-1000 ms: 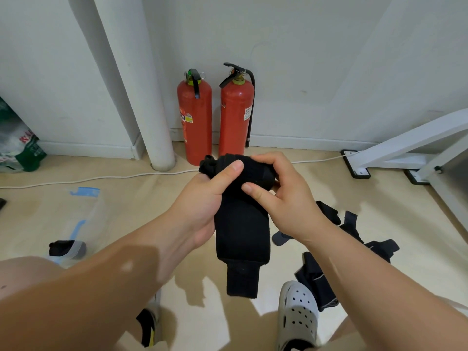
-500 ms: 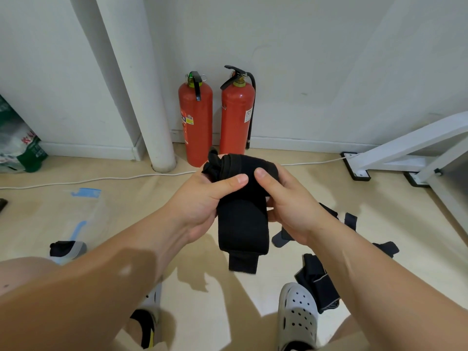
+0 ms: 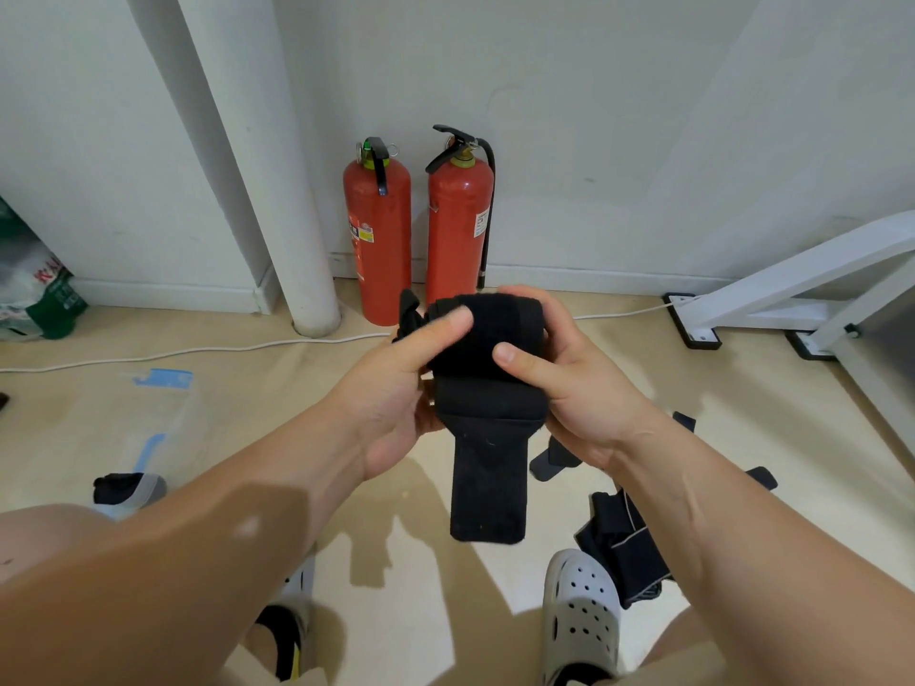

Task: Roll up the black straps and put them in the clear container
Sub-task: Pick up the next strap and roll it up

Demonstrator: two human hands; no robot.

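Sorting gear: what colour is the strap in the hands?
The strap is black, clearest in the head view.

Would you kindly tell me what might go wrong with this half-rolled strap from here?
1. The strap has a loose tail hanging below the rolled part; if the left hand or the right hand eases off, it may unwind.
2. The clear container lies on the floor to the left, so a one-handed carry might let the strap spring open.

Half-rolled black strap (image 3: 487,408), tail hanging; loose straps (image 3: 624,552), clear container (image 3: 180,423) on floor.
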